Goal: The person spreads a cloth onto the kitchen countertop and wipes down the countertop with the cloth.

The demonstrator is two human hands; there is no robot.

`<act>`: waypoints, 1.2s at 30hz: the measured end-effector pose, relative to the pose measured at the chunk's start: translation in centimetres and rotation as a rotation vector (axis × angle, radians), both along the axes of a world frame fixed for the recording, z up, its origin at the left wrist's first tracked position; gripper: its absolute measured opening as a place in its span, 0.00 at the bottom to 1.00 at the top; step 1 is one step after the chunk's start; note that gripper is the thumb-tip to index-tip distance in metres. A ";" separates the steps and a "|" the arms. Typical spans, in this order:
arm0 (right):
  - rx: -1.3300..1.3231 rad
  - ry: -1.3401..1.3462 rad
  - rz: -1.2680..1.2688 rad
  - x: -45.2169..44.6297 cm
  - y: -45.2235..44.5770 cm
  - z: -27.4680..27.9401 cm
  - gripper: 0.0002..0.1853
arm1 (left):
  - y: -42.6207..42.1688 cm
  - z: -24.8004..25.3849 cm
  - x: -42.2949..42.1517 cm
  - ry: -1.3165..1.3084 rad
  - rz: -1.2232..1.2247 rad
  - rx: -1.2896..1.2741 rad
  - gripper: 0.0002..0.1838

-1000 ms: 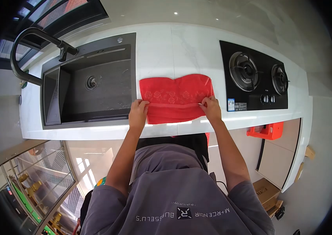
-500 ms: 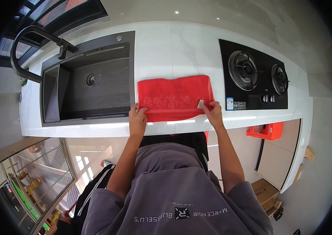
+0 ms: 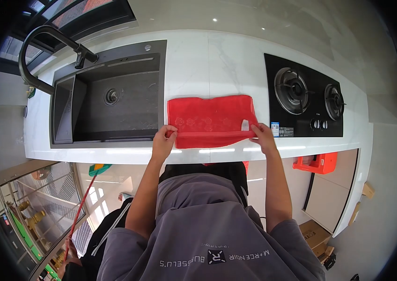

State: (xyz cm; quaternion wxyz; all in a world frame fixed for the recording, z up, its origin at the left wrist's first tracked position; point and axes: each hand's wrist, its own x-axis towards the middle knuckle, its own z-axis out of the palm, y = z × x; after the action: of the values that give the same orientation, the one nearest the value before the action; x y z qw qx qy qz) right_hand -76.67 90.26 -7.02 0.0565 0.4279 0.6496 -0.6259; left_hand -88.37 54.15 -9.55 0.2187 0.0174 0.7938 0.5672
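Observation:
A red towel [image 3: 212, 112] with a rose pattern lies on the white counter, between the sink and the stove, its near part folded over. At its near left corner my left hand [image 3: 164, 142] pinches the folded edge. My right hand [image 3: 263, 137] grips the near right corner between thumb and fingers. A small white tag [image 3: 245, 125] shows on the towel just left of my right hand.
The dark sink [image 3: 119, 107] with a black faucet [image 3: 44, 29] is on the left. A two-burner stove [image 3: 304, 98] stands on the right. Below it is a red plastic item [image 3: 322, 163]. At lower left another person's hand [image 3: 71, 253] holds a red stick [image 3: 82, 206].
The near fold has become narrower, and more of the white tag shows. Both hands now pinch the towel's near corners. The other person with the red stick has come into view at lower left.

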 end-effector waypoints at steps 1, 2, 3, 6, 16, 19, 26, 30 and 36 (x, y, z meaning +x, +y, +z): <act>-0.043 0.044 -0.010 -0.1 0.5 0.9 0.13 | 0.4 1.2 0.0 0.042 0.039 0.090 0.05; -0.021 0.073 -0.020 -0.1 1.1 1.7 0.13 | 0.8 2.4 0.1 0.042 0.041 0.091 0.05; -0.021 0.073 -0.019 -0.3 1.5 2.4 0.13 | 1.2 3.8 0.4 -0.049 0.054 0.179 0.05; -0.034 0.176 -0.141 -0.1 2.9 2.8 0.18 | 1.9 3.7 2.1 -0.100 0.019 0.185 0.06; 1.005 -0.061 0.758 -0.9 -3.6 1.6 0.62 | 5.3 3.6 4.1 0.581 -0.318 -0.710 0.45; 0.942 -0.321 0.968 -3.2 -5.8 0.3 0.73 | 7.9 3.2 3.5 0.578 -0.640 -0.736 0.58; 0.770 -0.645 1.073 -6.1 -7.7 -1.0 0.86 | 9.5 -0.1 2.3 0.280 -0.770 -0.955 0.72; 0.721 -0.735 1.086 -8.0 -7.3 -1.8 0.84 | 10.2 -1.3 1.0 0.330 -0.726 -0.958 0.70; 0.727 -0.750 0.952 -11.6 -7.1 -3.5 0.81 | 10.9 -3.1 -3.7 0.448 -0.633 -0.874 0.65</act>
State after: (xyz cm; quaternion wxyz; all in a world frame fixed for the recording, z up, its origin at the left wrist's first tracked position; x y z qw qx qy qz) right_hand -88.32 83.14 -10.54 0.3976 0.2758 0.8708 -0.0868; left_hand -92.06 65.09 -12.67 0.1913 0.2816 0.9372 0.0763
